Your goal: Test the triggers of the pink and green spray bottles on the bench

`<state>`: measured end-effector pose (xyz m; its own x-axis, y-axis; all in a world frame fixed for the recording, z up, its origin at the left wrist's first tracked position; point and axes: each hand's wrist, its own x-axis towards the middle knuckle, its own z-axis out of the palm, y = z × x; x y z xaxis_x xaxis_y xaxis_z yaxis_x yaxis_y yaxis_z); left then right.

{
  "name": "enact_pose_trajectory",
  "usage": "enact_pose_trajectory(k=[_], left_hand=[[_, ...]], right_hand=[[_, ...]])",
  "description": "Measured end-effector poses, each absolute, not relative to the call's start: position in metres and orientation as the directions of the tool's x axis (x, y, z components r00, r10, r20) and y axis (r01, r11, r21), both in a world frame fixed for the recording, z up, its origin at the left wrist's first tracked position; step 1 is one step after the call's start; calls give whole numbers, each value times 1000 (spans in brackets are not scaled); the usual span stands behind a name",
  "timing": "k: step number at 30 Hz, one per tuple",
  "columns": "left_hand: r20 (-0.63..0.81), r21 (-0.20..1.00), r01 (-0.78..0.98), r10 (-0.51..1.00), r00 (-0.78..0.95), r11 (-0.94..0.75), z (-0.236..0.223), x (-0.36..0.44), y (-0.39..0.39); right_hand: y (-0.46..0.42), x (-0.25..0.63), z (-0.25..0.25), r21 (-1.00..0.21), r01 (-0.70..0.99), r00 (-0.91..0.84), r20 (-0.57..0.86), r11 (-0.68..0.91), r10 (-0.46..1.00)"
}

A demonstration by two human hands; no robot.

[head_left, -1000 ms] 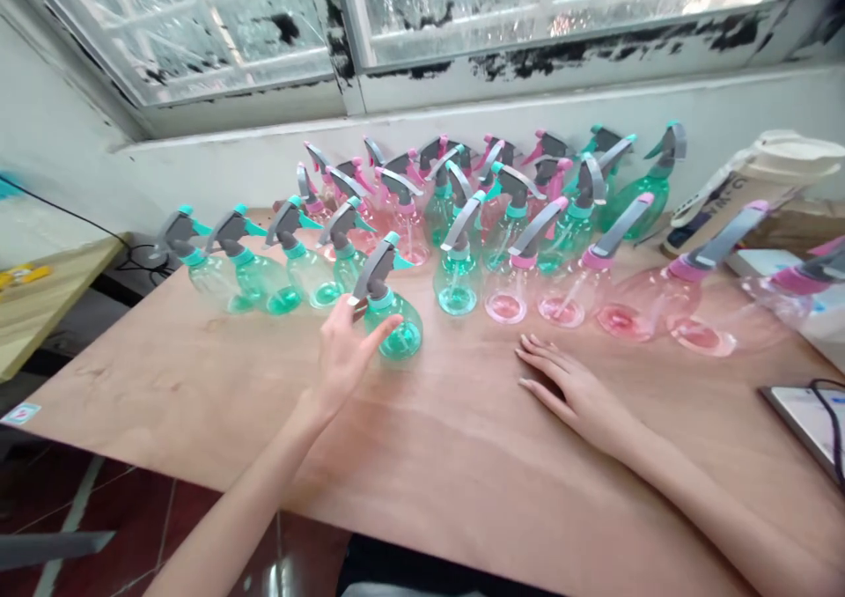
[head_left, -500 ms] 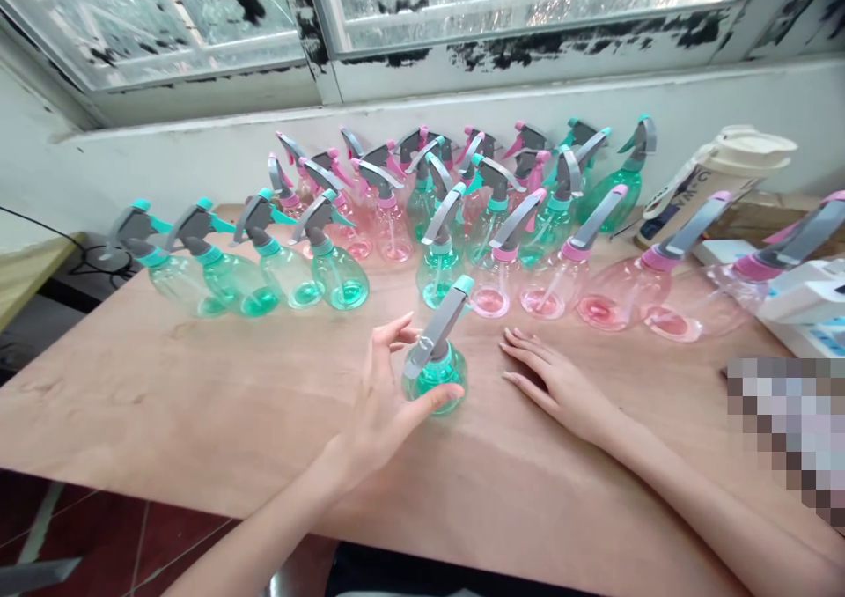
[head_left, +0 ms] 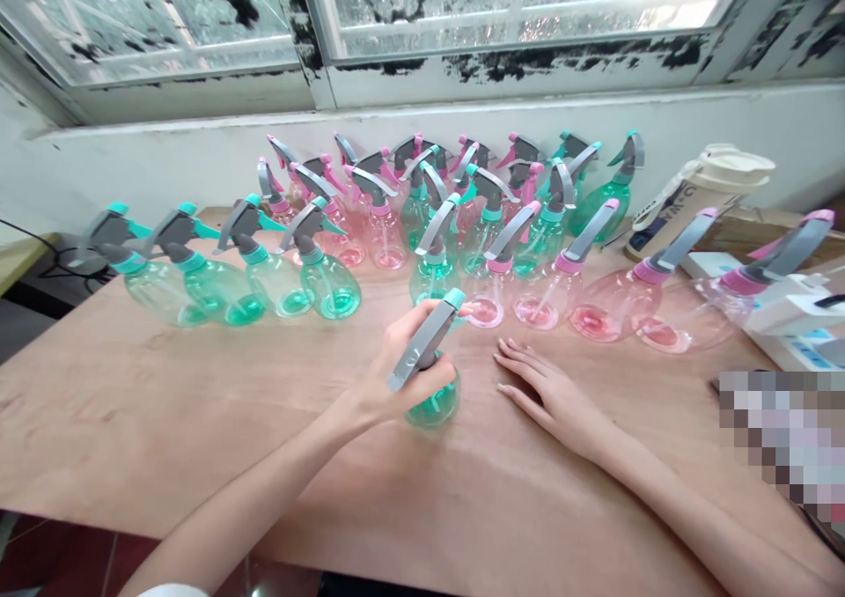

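Note:
My left hand [head_left: 396, 372] is wrapped round the neck of a green spray bottle [head_left: 432, 399] with a grey trigger head, which stands on the wooden table [head_left: 198, 403] just in front of me. My right hand [head_left: 551, 394] lies flat on the table to the right of that bottle, fingers stretched out and holding nothing. Behind both hands stand several green spray bottles [head_left: 323, 280] and several pink spray bottles [head_left: 594, 311] in rows.
A window with peeling paint runs along the back wall. A tall cream container [head_left: 700, 192] leans at the back right, with white boxes [head_left: 792, 315] beside it. A second table edge [head_left: 13, 258] shows at the far left. A blurred patch covers the right table edge.
My left hand took a green bottle from the left row, drew it toward me and to the right, and closed round its neck. My right hand stayed flat.

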<state>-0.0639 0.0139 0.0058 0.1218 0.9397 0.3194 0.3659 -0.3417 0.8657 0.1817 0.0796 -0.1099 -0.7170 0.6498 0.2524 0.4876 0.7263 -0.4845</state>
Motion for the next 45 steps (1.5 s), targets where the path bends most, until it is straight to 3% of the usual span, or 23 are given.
enact_pose_trajectory(k=[11,20,32,45], left_hand=[[443,759,489,891,96,-430,10,-65,32],[433,790,492,901,-25,-366,4,-68,32],[492,739,483,866,87,-469,-12,-73,41],[420,766,483,899,125,-424,-11,-75,41]], right_hand=[[79,181,-111,-498,480,-707,266,722,655],[79,182,-110,-504,492,-709,240,710,663],[78,182,-112,-500,484,-714,250,719,654],[79,184,-111,-519,484,-714,230,704,661]])
